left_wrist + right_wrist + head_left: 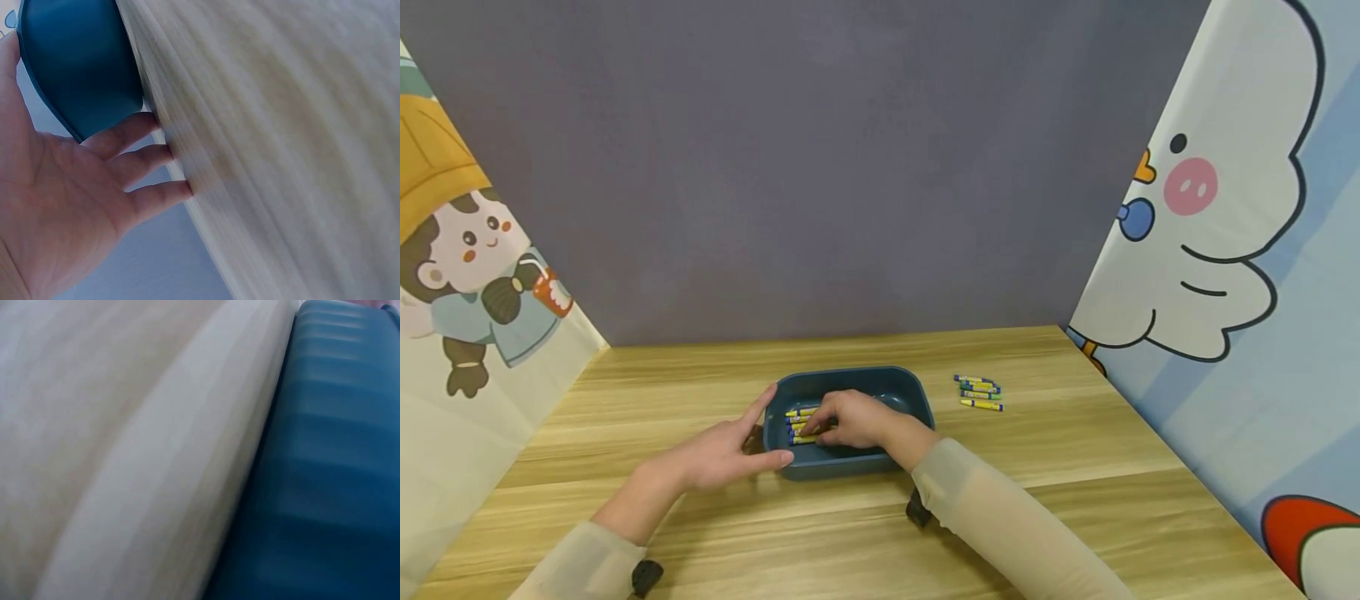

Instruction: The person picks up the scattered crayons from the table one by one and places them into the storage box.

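Note:
A dark blue rectangular tray (850, 468) sits on the wooden table. Inside its left part, several yellow crayons (800, 420) with blue bands lie side by side. My right hand (859, 419) reaches over the right front of the tray, its thumb and index finger curled down on the nearest crayon. At the tray's left end, my left hand (722, 454) rests with thumb and index finger spread along the rim. From the left wrist, the other fingers (140, 164) look extended down beside the tray wall, tips at the tabletop. The right wrist view shows only tray wall and table.
To the right of the tray, several more crayons (981, 393) lie in a loose row on the table (1075, 467). A grey panel (835, 183) stands along the table's back edge. Printed cartoon panels flank both sides.

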The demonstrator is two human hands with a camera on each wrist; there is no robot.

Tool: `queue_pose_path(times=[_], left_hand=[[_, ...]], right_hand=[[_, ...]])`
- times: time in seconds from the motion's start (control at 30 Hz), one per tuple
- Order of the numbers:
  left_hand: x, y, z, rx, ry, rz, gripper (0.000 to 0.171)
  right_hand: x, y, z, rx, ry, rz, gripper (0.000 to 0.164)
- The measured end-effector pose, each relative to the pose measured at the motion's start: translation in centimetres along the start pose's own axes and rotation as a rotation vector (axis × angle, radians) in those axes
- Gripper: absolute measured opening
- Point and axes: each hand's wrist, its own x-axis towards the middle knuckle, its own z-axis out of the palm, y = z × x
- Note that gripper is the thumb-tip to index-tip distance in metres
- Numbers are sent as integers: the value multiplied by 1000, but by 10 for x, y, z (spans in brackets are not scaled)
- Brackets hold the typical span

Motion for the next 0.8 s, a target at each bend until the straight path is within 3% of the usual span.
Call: queue_pose_path(times=[0.27, 0.43, 0.67, 0.8], left_hand=[[0, -1, 0, 2, 6, 1, 114], [1, -2, 0, 5, -3, -1, 114], [1, 0, 0, -9, -13, 0, 114], [1, 0, 0, 5, 6, -3, 114]], right_hand=[[0, 0, 0, 5, 11, -18, 22], [-2, 2, -5, 66, 70, -30, 25], [-20, 6, -34, 213, 166, 4, 29], [-40, 21, -54, 259, 236, 27, 30]])
